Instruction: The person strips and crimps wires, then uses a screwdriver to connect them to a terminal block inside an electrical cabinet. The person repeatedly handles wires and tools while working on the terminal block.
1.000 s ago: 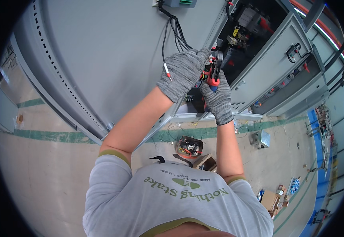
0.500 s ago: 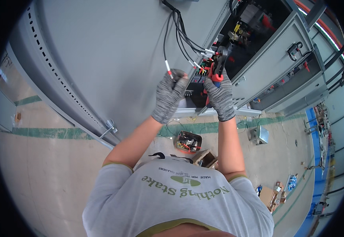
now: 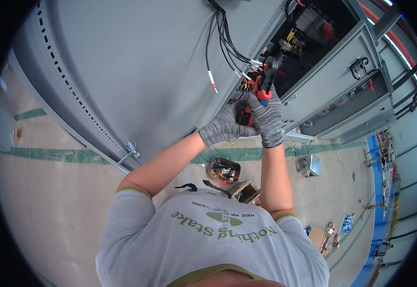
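Observation:
In my gloved right hand (image 3: 268,122) is a pair of crimping pliers (image 3: 269,72), with a dark head and red-and-black handles, its head pointing up toward the cabinet opening. My left hand (image 3: 224,126), also in a grey knit glove, is closed around the lower handle of the pliers; its fingertips are partly hidden. Above my hands a bundle of black wires (image 3: 223,36) hangs down along the grey panel. The wires end in white sleeves and red tips, and several reach close to the plier head. One loose wire end (image 3: 212,81) dangles apart, left of the pliers.
A grey cabinet panel (image 3: 136,62) fills the left. Behind the pliers lies the open cabinet interior, with a grey door (image 3: 335,76) to its right. On the floor stand a tool bin (image 3: 212,167), an open cardboard box (image 3: 239,192) and a metal box (image 3: 309,165).
My left hand has let go of the white-sleeved wire end and moved right and down onto the plier handle. The wire now hangs free. My right hand still holds the pliers.

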Available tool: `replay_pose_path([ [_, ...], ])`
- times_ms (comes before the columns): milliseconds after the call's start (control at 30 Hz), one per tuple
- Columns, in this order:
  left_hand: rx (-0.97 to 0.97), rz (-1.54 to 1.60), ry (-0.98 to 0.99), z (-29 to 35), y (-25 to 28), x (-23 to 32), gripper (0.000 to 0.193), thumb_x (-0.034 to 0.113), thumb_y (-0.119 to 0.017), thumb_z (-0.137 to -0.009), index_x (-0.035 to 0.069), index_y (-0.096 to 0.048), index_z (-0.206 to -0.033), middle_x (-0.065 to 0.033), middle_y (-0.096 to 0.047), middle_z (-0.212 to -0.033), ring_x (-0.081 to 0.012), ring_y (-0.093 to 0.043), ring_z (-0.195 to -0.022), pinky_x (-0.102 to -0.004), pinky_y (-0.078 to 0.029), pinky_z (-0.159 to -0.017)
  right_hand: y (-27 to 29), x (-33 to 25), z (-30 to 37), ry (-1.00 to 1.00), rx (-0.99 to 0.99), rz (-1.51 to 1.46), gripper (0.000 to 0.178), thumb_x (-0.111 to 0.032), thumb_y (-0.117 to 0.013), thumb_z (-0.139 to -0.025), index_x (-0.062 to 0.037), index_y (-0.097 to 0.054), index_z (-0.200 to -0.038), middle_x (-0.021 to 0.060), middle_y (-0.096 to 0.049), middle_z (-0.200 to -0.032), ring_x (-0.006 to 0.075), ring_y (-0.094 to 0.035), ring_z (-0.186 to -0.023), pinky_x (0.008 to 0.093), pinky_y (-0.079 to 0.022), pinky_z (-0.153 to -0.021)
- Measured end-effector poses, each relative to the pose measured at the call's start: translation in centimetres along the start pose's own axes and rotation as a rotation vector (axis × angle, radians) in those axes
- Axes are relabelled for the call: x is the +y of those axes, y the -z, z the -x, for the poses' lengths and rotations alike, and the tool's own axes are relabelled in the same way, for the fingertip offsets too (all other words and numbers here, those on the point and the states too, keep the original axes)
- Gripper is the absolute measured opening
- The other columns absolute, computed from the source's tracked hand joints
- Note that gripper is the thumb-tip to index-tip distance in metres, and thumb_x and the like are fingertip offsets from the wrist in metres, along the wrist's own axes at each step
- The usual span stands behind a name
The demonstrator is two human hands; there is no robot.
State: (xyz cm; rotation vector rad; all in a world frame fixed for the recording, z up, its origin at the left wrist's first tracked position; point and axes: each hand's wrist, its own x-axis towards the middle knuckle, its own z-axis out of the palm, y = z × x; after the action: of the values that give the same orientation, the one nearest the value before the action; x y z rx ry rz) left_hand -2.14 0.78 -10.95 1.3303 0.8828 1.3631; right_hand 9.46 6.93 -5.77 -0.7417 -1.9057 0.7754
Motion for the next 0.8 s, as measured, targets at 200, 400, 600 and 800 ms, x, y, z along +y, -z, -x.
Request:
replay_pose_path([
  [200, -0.096, -0.05, 0.041, -0.8, 1.3, -0.1, 0.065, 0.013, -0.088, -0.064, 0.0, -0.054, -0.117, -0.008, -0.062, -0.109, -0.016, -0.058, -0.101, -0.0321, -0.05, -0.092, -0.4, -1.1, -0.2, 0.062, 0.019, 0.121, 0.033, -0.011, -0.067, -0.078, -0.0012, -0.056, -0.107, 0.0138, -0.063, -0.086, 0.0268, -0.062, -0.075, 0.0342, -0.051, -0.073],
  [400, -0.061, -0.183, -0.022, -1.0, 1.8, -0.8, 0.051, 0.013, -0.083, -0.07, -0.002, -0.056, -0.111, -0.0072, -0.063, -0.099, -0.0155, -0.059, -0.092, -0.0317, -0.051, -0.087, -1.1, -0.7, -1.1, 0.093, 0.047, 0.103, 0.026, -0.013, -0.066, -0.079, -0.0014, -0.058, -0.102, 0.0128, -0.063, -0.079, 0.0254, -0.062, -0.069, 0.0336, -0.051, -0.069],
  [600, -0.014, -0.19, -0.107, -0.8, 2.1, -1.2, 0.041, 0.017, -0.08, -0.075, -0.003, -0.058, -0.104, -0.0081, -0.063, -0.09, -0.0143, -0.058, -0.083, -0.0312, -0.051, -0.08, -1.7, -0.7, -1.1, 0.116, 0.061, 0.102, 0.027, -0.013, -0.067, -0.079, -0.001, -0.06, -0.102, 0.0129, -0.064, -0.079, 0.0237, -0.063, -0.069, 0.0327, -0.051, -0.069],
  [800, 0.015, -0.354, -0.062, -0.3, 2.3, 0.6, 0.042, 0.025, -0.079, -0.076, -0.004, -0.06, -0.099, -0.0107, -0.066, -0.083, -0.0136, -0.06, -0.077, -0.0309, -0.052, -0.075, -1.8, -1.0, -1.4, 0.106, 0.061, 0.097, 0.027, -0.013, -0.067, -0.079, -0.001, -0.06, -0.102, 0.0132, -0.064, -0.078, 0.0237, -0.063, -0.067, 0.0325, -0.051, -0.068],
])
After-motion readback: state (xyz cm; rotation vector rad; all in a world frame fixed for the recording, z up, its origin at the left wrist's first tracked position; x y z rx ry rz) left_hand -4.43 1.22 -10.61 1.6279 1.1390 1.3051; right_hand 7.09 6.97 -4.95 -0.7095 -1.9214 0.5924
